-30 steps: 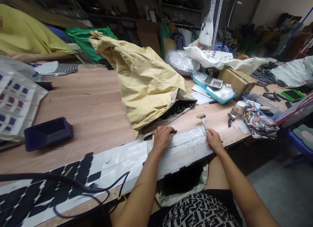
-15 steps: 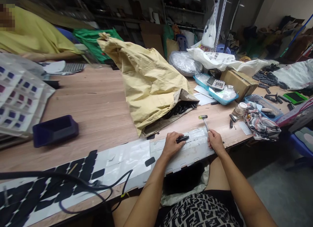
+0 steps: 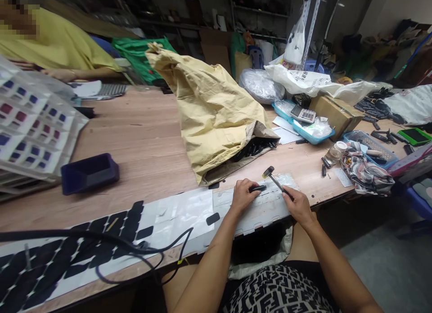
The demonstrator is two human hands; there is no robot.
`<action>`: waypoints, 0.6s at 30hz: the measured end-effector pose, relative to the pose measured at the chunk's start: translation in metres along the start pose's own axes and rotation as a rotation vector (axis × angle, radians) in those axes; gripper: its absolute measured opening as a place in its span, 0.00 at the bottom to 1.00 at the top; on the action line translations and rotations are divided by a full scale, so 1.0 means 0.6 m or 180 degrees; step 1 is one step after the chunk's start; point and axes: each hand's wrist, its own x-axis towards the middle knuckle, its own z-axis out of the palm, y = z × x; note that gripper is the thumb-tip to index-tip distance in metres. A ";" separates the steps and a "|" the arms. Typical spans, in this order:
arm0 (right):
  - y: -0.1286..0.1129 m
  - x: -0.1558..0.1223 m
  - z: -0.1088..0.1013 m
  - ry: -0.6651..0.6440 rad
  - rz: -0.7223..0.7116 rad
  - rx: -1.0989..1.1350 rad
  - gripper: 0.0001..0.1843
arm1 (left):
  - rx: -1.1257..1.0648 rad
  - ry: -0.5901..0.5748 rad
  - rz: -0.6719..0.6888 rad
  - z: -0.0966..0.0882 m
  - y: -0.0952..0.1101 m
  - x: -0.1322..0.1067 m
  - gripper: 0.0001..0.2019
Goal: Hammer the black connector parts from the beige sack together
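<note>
My left hand (image 3: 243,194) is closed on a small black handle-like piece (image 3: 258,188), holding it low over a pale board (image 3: 259,209) at the table's front edge. In my right hand (image 3: 298,204) is a small hammer (image 3: 277,181), gripped by its dark handle end. The hammer's head points up and left, just beyond the black piece and apart from it. Behind both hands lies a large yellow sack (image 3: 219,115), its mouth open toward me with many black pieces (image 3: 254,147) inside.
A dark blue tray (image 3: 89,173) and flat black pieces on white sheeting (image 3: 189,209) lie to the left, with black cables (image 3: 135,246) crossing in front. Right are a jar (image 3: 335,153), patterned cloth (image 3: 364,173), blue baskets and a calculator (image 3: 303,114). A person in yellow sits far left.
The hammer has swung down and left, its head now nearer the black piece. My left hand stays on the piece. The whole view has shifted slightly.
</note>
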 end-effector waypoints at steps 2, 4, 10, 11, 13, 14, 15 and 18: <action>-0.009 -0.008 0.000 -0.0014 -0.0176 -0.0246 0.19 | -0.0020 0.0040 -0.0032 0.002 0.002 0.000 0.07; -0.016 -0.015 -0.002 -0.0030 -0.0287 -0.0465 0.19 | -0.0046 0.0085 -0.0058 0.004 0.003 0.000 0.07; -0.024 -0.030 -0.009 -0.0286 -0.0206 -0.0963 0.18 | 0.0035 0.0088 -0.0133 0.006 0.004 0.002 0.08; -0.025 -0.031 -0.009 -0.0304 -0.0179 -0.0981 0.18 | 0.0042 0.0086 -0.0136 0.006 0.004 0.003 0.08; -0.030 -0.030 -0.010 -0.0278 -0.0158 -0.0958 0.18 | 0.0032 0.0090 -0.0135 0.006 0.005 0.003 0.08; -0.033 -0.030 -0.009 -0.0259 -0.0171 -0.0931 0.18 | 0.0026 0.0092 -0.0135 0.006 0.005 0.003 0.08; -0.036 -0.029 -0.008 -0.0243 -0.0195 -0.0903 0.18 | 0.0022 0.0091 -0.0138 0.006 0.005 0.003 0.08; -0.042 -0.031 -0.001 -0.0277 -0.0276 -0.0891 0.18 | 0.0034 0.0086 -0.0163 0.005 0.007 0.003 0.07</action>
